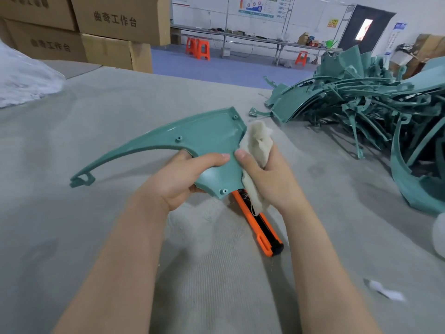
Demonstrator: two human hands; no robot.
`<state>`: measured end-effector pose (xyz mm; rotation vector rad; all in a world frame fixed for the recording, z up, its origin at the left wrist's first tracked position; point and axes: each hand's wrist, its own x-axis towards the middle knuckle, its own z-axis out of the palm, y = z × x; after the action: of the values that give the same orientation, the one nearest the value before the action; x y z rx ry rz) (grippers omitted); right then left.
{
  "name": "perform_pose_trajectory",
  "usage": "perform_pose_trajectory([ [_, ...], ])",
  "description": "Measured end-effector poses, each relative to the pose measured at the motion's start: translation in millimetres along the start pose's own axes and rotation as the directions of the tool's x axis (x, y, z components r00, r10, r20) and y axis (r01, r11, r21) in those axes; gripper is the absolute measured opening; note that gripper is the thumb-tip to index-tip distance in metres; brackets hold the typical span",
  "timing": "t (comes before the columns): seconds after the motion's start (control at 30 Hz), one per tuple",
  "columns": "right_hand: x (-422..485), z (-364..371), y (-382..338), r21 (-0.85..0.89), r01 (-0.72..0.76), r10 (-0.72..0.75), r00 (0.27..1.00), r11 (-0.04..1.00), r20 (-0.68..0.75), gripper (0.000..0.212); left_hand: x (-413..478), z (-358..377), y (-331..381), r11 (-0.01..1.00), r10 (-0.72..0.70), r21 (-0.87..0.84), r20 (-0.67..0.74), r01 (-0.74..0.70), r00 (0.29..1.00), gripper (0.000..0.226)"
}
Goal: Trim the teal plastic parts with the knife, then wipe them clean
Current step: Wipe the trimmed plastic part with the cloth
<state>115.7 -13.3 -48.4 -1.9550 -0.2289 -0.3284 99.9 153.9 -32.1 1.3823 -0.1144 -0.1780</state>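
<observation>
Left hand [183,174] grips the teal part [204,138] steady — right hand [262,174] pinches a cloth [257,141] against its edge, knife [260,227] beneath.

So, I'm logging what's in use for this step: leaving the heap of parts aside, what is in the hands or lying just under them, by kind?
Teal plastic part: 1, gripped by the left hand
White cloth: 1, held in the right hand
Orange knife: 1, lying on the table
Total: 3

Smooth teal plastic part [207,138], fuzzy cloth [258,143]
</observation>
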Motion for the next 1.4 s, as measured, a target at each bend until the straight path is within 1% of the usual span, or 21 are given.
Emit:
perform_pose_trajectory([
  [0.03, 1, -2, 0, -0.025, 0.002, -0.004, 0.997, 1.000, -0.074, 0.008, 0, -1, 0, 1.000, 0.002, -0.004, 0.011, -0.002, 1.000, 0.038],
  [0.1, 3, -5, -1, -0.108, 0.020, -0.042, 0.978, 0.994, -0.205, 0.030, -2, 0, -1, 1.000, 0.012, 0.009, 0.054, -0.013, 0.998, 0.025],
  [0.17, 4, -5, -1, -0.127, 0.023, -0.053, 0.970, 0.992, -0.237, 0.040, -2, 0, 0, 0.999, 0.022, 0.024, 0.083, -0.024, 0.996, 0.021],
  [0.23, 2, 0, -1, -0.078, -0.012, -0.008, 0.967, 0.997, -0.254, 0.043, 0, -2, -1, 1.000, 0.019, 0.020, 0.077, -0.021, 0.997, 0.022],
  [0.27, 1, 1, -1, 0.005, -0.055, 0.055, 0.963, 0.998, -0.265, 0.044, 1, -4, -2, 1.000, 0.014, 0.019, 0.073, -0.015, 0.997, 0.023],
  [0.33, 2, -1, -3, 0.215, -0.151, 0.204, 0.946, 0.965, -0.252, 0.050, 2, -6, -4, 0.999, -0.006, 0.032, 0.078, 0.003, 0.997, 0.028],
  [0.37, 2, -4, -4, 0.268, -0.169, 0.236, 0.941, 0.948, -0.242, 0.052, 2, -6, -5, 0.999, -0.016, 0.040, 0.088, 0.013, 0.996, 0.032],
  [0.4, 2, -6, -4, 0.241, -0.156, 0.213, 0.949, 0.958, -0.232, 0.053, 3, -6, -7, 0.999, -0.025, 0.044, 0.099, 0.020, 0.995, 0.036],
  [0.43, 2, -7, -3, 0.163, -0.117, 0.151, 0.966, 0.980, -0.212, 0.049, 3, -6, -7, 0.999, -0.030, 0.048, 0.106, 0.025, 0.994, 0.039],
  [0.5, 0, -6, -2, -0.019, -0.003, 0.001, 0.993, 1.000, -0.116, 0.029, 3, -7, -8, 0.998, -0.036, 0.057, 0.106, 0.030, 0.994, 0.040],
  [0.53, -1, -4, -3, -0.067, 0.018, -0.023, 0.997, 0.998, -0.076, 0.019, 4, -8, -8, 0.998, -0.036, 0.062, 0.108, 0.029, 0.993, 0.039],
  [0.57, -1, -2, -4, -0.092, 0.011, -0.017, 0.998, 0.996, -0.063, 0.016, 4, -9, -8, 0.997, -0.035, 0.068, 0.115, 0.028, 0.993, 0.037],
  [0.7, 2, -4, -1, -0.070, -0.102, 0.092, 0.987, 0.992, -0.132, 0.034, 5, -6, -10, 0.997, -0.029, 0.074, 0.167, 0.017, 0.986, 0.031],
  [0.77, 1, -3, -3, -0.027, -0.131, 0.126, 0.980, 0.991, -0.157, 0.039, 6, -6, -11, 0.997, -0.023, 0.070, 0.156, 0.012, 0.987, 0.033],
  [0.93, 1, -4, -3, 0.121, -0.224, 0.236, 0.968, 0.967, -0.091, 0.046, 8, -8, -11, 0.999, -0.021, 0.042, 0.122, 0.016, 0.992, 0.037],
  [1.0, 2, -4, -3, 0.147, -0.201, 0.222, 0.965, 0.968, -0.137, 0.040, 11, -5, -11, 0.999, -0.031, -0.023, 0.081, 0.033, 0.996, 0.027],
  [1.07, 2, -2, -4, 0.179, -0.185, 0.222, 0.950, 0.966, -0.217, 0.032, 14, -2, -8, 0.986, -0.025, -0.164, 0.023, 0.029, 0.999, 0.020],
  [1.17, 2, -1, -4, 0.313, -0.186, 0.286, 0.905, 0.931, -0.314, 0.024, 15, 2, -6, 0.931, 0.058, -0.358, -0.029, -0.065, 0.998, 0.021],
  [1.27, 2, 4, -9, 0.440, -0.175, 0.322, 0.903, 0.881, -0.285, 0.014, 15, 17, -9, 0.893, 0.114, -0.439, 0.006, -0.100, 0.993, 0.040],
  [1.37, 0, 12, -13, 0.446, -0.187, 0.301, 0.932, 0.875, -0.200, 0.006, 16, 29, -13, 0.876, 0.117, -0.466, -0.047, -0.125, 0.992, 0.035],
  [1.4, -1, 14, -14, 0.434, -0.192, 0.290, 0.942, 0.880, -0.170, 0.007, 16, 30, -14, 0.871, 0.107, -0.475, -0.069, -0.127, 0.992, 0.031],
])
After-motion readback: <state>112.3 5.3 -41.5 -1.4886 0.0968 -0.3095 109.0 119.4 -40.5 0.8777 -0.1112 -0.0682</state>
